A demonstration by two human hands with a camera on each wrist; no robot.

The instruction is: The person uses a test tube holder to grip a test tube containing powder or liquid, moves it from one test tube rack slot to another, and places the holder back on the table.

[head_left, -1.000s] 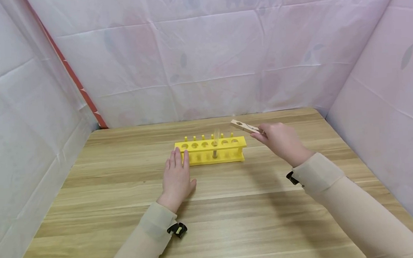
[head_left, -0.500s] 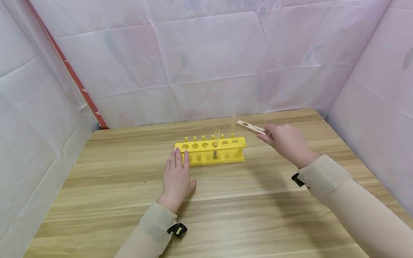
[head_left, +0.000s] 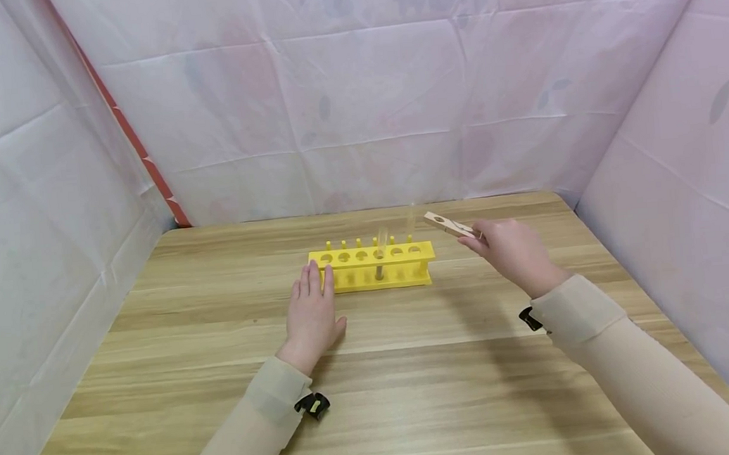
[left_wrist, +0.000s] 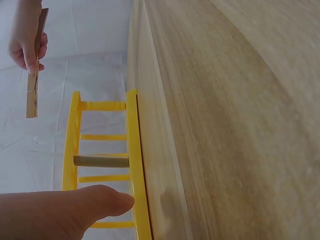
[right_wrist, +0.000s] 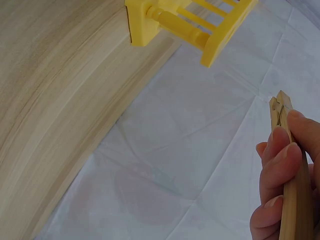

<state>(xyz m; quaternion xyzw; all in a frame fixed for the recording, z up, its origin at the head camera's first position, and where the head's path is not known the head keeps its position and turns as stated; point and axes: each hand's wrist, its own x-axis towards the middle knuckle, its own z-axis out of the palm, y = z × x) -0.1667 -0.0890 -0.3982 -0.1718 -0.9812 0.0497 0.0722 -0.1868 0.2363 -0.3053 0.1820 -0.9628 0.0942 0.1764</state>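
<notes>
A yellow test tube rack [head_left: 371,255] stands on the table. My left hand [head_left: 310,323] rests its straight fingers on the rack's left end; its thumb [left_wrist: 112,200] shows in the left wrist view. One test tube [head_left: 379,262] with dark contents at its bottom stands in a middle-right hole. A second clear, faint tube [head_left: 411,218] rises at the rightmost peg, seemingly set over it. Right of the rack, raised above the table, my right hand [head_left: 512,252] grips a wooden test tube holder [head_left: 447,224]. The holder's tip [right_wrist: 280,102] is apart from the clear tube, with nothing seen in it.
The wood-grained table [head_left: 383,409] extends around the rack. Pale patterned sheets [head_left: 369,114] hang behind and on both sides. A red strip [head_left: 122,121] runs down at the back left.
My right hand has moved right with the test tube holder, drawing its tip away from the clear tube, which stays at the rightmost peg. The left hand and rack keep still.
</notes>
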